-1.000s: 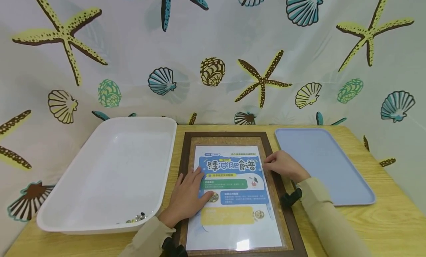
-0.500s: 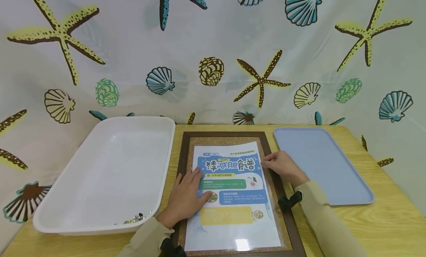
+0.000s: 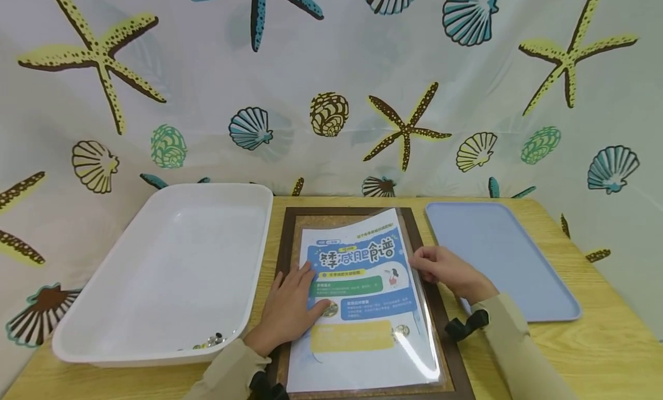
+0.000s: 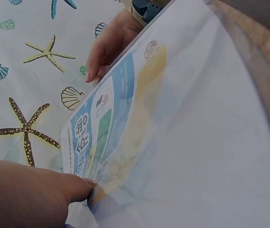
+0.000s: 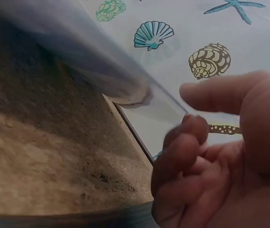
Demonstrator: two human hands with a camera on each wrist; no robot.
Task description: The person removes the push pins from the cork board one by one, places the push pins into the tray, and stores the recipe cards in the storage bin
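Poster, head view: the poster point(image 3: 352, 331) in its clear plastic point(image 3: 419, 360) lies on the framed cork board point(image 3: 321, 220), between the white tub point(image 3: 155, 273) at left and the blue tray point(image 3: 497, 256) at right.
Progress: looks partway; the left part lies down while the right edge and far right corner stand up from the cork, neither settled nor fully off.
Shiny bits: small pieces point(image 3: 214, 338) sit at the tub's near side, too small to name.
Left hand: the left hand point(image 3: 290, 305) rests spread on the poster's left side.
Right hand: the right hand point(image 3: 448, 267) is at the far half of the right edge.
Left wrist view: the left thumb touches the plastic.
Right wrist view: fingers curled, thumb and forefinger pinching the plastic's edge, cork bare beneath.
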